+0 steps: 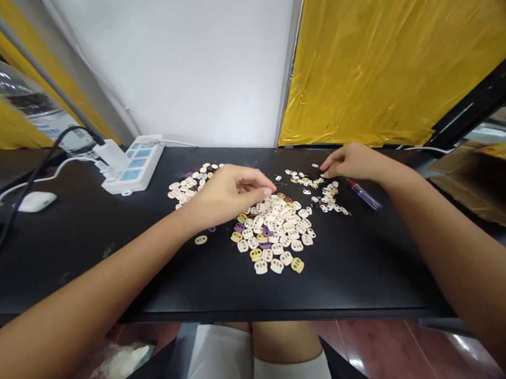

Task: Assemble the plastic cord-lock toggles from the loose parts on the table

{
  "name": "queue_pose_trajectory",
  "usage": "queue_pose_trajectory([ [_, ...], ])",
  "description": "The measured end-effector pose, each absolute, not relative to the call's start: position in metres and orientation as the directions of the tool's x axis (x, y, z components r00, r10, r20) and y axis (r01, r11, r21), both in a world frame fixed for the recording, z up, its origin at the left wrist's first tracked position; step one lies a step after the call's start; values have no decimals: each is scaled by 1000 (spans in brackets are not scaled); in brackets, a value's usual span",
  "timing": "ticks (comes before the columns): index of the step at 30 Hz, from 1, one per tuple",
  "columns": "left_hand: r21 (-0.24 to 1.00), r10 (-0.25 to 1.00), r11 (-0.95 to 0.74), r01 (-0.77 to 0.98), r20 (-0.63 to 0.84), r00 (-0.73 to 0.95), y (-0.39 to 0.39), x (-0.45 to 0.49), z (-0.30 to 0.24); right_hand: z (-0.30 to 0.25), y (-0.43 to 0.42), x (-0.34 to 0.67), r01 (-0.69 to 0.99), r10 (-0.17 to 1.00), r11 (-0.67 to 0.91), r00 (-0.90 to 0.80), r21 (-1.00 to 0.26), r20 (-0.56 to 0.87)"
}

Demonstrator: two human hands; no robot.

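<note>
A heap of small two-holed stoppers (275, 233), mostly cream with some purple, yellow and brown, lies in the middle of the black table (363, 268). My left hand (230, 193) hovers over the heap's far edge, its fingers pinched together at a cream piece. A second pile (190, 183) lies behind that hand. My right hand (351, 161) rests further back on the right, fingers curled and pinching at a scatter of smaller pieces (319, 192).
A white and blue power strip (134, 166) with a plugged white adapter sits at the back left, cables trailing to a white mouse-like object (35, 201). A pen (363, 194) lies by my right wrist. Yellow plastic sheeting (389, 63) hangs behind; cardboard (477, 187) at right.
</note>
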State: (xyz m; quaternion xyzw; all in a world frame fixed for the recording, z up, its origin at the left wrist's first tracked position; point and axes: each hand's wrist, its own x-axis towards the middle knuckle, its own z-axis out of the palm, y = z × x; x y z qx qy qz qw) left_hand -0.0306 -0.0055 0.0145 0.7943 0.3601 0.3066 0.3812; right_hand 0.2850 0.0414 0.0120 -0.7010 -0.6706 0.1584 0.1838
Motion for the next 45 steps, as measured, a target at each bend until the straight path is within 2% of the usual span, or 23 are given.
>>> queue_pose_trajectory([
  [6,825,885,-398,401,230,405,3,-38,26,13,43,281,933,998,-16,-9,-359,-68],
  [9,807,879,-416,419,238,414,6,-38,21,8,47,280,942,995,-38,6,-334,-98],
  [12,729,860,-476,492,267,435,8,-37,14,2,50,278,949,996,-35,9,-314,-83],
  [16,570,852,-520,636,293,434,10,-38,13,2,48,272,924,1000,-25,29,-381,4],
  [20,498,837,-546,673,298,459,11,-41,13,7,41,263,869,996,27,20,-495,90],
  [26,479,825,-564,673,284,488,12,-41,11,7,34,253,795,996,87,-54,-600,72],
  [29,477,823,-565,673,273,498,11,-40,10,4,32,248,774,989,145,-95,-617,113],
  [37,491,806,-584,647,257,533,9,-35,7,-3,30,238,811,948,295,-182,-505,261],
  [40,487,806,-583,650,243,540,8,-35,8,1,29,241,817,950,298,-202,-494,238],
  [45,471,799,-591,655,228,557,8,-35,7,16,25,249,841,958,286,-265,-460,112],
])
